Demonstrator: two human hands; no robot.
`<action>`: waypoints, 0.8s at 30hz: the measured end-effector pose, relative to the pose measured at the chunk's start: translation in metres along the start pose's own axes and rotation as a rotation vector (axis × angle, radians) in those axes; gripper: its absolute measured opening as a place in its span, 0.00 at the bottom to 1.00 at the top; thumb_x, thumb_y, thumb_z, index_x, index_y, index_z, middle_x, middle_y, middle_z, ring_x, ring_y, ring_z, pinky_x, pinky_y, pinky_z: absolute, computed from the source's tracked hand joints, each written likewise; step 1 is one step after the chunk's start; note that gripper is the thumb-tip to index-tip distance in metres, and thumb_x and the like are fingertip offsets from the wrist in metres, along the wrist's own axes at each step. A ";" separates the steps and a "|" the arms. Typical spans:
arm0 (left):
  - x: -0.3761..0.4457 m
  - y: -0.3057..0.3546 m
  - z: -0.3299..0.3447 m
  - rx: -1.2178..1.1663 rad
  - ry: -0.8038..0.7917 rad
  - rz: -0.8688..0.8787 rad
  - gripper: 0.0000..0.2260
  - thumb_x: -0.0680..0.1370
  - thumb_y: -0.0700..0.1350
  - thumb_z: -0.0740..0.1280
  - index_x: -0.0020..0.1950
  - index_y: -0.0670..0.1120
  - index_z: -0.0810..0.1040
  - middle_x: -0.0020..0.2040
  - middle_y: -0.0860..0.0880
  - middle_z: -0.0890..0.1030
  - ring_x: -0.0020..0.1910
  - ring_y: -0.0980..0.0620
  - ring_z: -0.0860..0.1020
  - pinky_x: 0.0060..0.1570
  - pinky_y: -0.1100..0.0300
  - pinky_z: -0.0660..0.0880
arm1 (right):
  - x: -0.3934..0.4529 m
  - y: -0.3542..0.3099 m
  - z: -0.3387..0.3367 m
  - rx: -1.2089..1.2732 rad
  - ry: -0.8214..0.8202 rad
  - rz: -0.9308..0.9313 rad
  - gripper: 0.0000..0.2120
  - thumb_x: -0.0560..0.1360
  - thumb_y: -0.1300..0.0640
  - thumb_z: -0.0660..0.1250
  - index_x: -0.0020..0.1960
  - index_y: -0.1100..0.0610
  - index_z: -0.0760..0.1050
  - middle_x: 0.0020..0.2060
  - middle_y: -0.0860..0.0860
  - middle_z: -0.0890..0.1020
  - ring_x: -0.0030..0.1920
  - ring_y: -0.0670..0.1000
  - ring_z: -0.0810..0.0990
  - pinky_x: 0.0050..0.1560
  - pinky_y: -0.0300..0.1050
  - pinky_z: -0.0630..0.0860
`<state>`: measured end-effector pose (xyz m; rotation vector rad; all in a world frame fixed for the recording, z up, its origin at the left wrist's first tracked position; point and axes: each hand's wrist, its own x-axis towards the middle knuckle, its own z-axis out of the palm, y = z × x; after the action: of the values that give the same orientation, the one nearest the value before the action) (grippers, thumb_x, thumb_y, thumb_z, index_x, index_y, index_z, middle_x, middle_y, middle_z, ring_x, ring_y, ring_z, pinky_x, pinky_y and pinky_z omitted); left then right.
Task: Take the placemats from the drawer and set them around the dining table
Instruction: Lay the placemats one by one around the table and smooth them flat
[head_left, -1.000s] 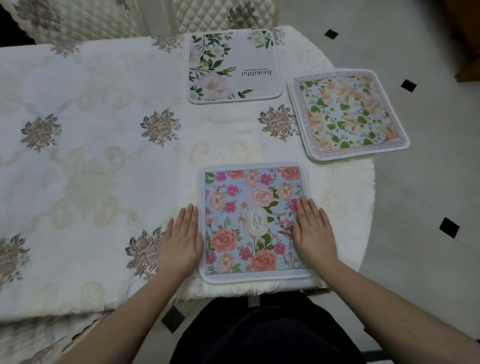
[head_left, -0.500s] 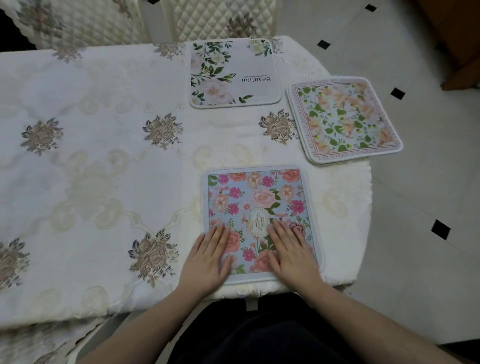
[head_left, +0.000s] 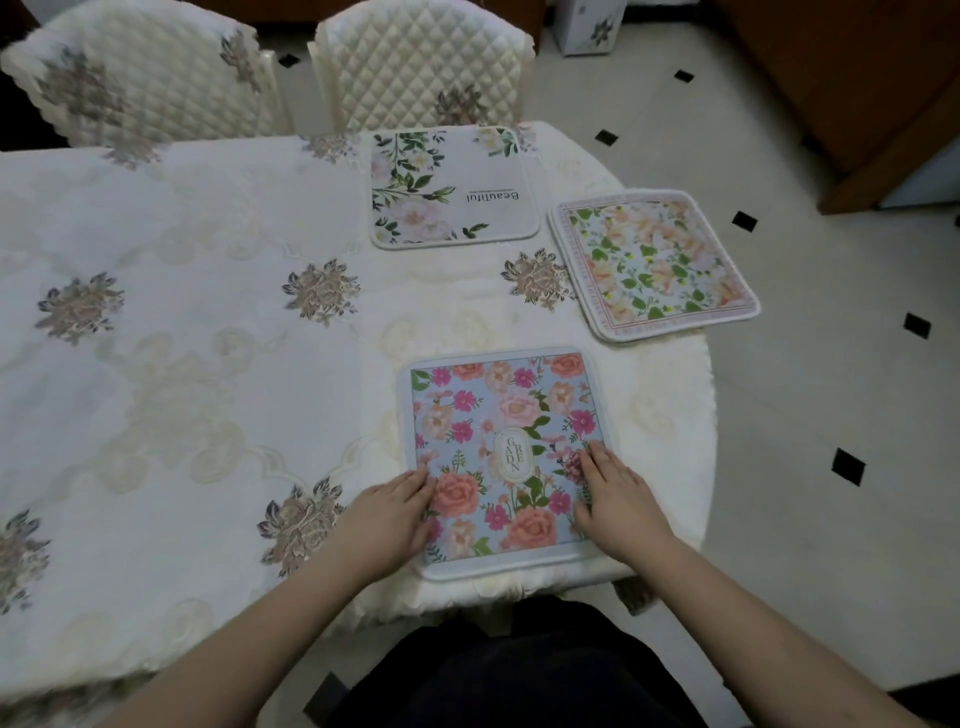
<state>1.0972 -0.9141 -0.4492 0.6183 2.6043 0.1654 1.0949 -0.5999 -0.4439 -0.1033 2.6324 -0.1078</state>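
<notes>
Both hands lie flat, fingers straight, left hand (head_left: 387, 512) and right hand (head_left: 618, 499) pressing opposite sides of the blue floral placemat (head_left: 501, 457), two more placemats beyond them.

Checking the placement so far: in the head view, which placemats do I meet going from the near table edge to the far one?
Blue floral placemat under both hands, then the peach-flowered placemat at the right edge, then the white "Beautiful" placemat by the quilted chair.

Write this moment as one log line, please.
step: smoothing blue floral placemat | left hand: flat | right hand: flat | placemats: three
</notes>
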 end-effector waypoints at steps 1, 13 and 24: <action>0.002 0.002 -0.008 0.003 -0.073 -0.005 0.30 0.81 0.59 0.50 0.79 0.45 0.57 0.80 0.47 0.55 0.76 0.50 0.62 0.73 0.55 0.62 | -0.001 -0.003 -0.001 0.010 -0.013 0.010 0.34 0.80 0.47 0.55 0.80 0.58 0.45 0.80 0.53 0.47 0.79 0.52 0.48 0.77 0.48 0.49; 0.048 0.062 -0.053 0.198 0.010 0.114 0.26 0.80 0.60 0.47 0.72 0.50 0.69 0.68 0.49 0.75 0.65 0.49 0.74 0.65 0.52 0.68 | -0.069 0.007 -0.014 0.079 0.029 0.130 0.30 0.77 0.45 0.43 0.78 0.51 0.56 0.78 0.53 0.58 0.75 0.52 0.60 0.72 0.49 0.58; 0.104 0.192 -0.078 0.220 0.097 0.404 0.35 0.74 0.61 0.42 0.72 0.46 0.71 0.71 0.44 0.73 0.69 0.43 0.71 0.69 0.48 0.65 | -0.132 0.095 -0.022 0.159 0.199 0.384 0.36 0.73 0.43 0.38 0.76 0.51 0.64 0.72 0.52 0.70 0.71 0.53 0.69 0.69 0.48 0.63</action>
<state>1.0552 -0.6968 -0.3803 1.2412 2.5781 0.0342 1.1939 -0.4918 -0.3707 0.4875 2.7732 -0.2034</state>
